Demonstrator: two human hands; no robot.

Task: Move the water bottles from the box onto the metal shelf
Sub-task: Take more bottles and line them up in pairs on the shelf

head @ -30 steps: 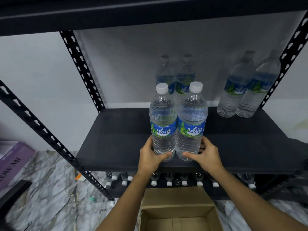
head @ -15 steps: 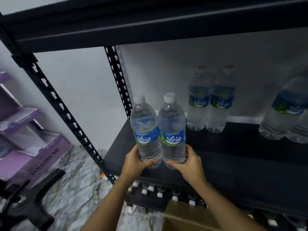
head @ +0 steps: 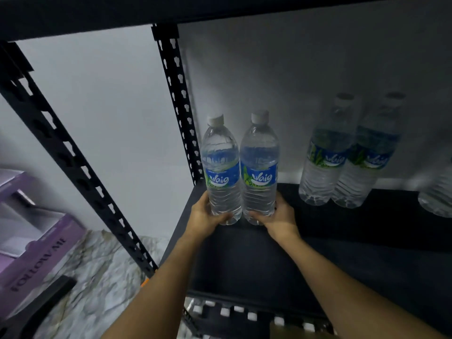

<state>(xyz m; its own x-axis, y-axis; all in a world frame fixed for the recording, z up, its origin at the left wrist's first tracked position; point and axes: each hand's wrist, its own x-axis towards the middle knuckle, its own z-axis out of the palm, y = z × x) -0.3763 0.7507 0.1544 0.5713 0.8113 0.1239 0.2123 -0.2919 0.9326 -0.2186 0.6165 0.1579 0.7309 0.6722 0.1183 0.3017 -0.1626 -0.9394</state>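
Observation:
Two clear water bottles with blue labels and white caps stand upright side by side near the back left corner of the black metal shelf. My left hand grips the base of the left bottle. My right hand grips the base of the right bottle. Whether the bottle bases touch the shelf board I cannot tell. A pair of the same bottles stands at the back to the right. The box shows only as a brown sliver at the bottom edge.
A black perforated upright rises just left of the held bottles, and a slanted front post crosses the left side. Another bottle sits at the far right. Several white caps show on the lower shelf. A purple box lies on the marble floor.
Both hands have carried the two bottles left and deeper into the shelf, from its front edge toward the back left corner. The view has swung left, so the box has almost left the frame.

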